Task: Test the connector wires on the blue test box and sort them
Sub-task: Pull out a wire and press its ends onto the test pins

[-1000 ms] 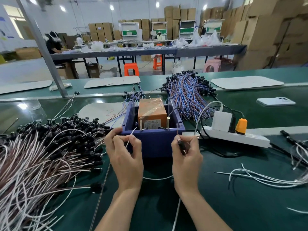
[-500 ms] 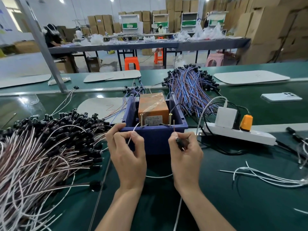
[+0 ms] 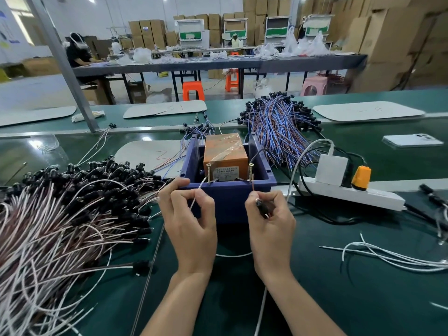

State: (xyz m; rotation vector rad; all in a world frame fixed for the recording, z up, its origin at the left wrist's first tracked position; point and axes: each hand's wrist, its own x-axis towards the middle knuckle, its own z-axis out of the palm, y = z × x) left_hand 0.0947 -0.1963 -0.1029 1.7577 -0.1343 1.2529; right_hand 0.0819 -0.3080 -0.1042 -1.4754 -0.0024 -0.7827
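1. The blue test box [image 3: 228,202] sits on the desk [image 3: 339,299] just ahead of both hands, with the left screw [image 3: 208,173] and right screw [image 3: 250,172] upright on its near rim.
2. The left hand [image 3: 191,229] pinches the white lead [image 3: 197,192], which slants up to the left screw. The right hand [image 3: 269,229] pinches the black connector [image 3: 263,207] below the right screw.
3. Counted: one box, two screws, one held wire.

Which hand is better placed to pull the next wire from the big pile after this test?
Left, probably: the pile lies on its side, close beside the left hand, which pinches only a thin white wire end. The right hand grips the plug, farther away.
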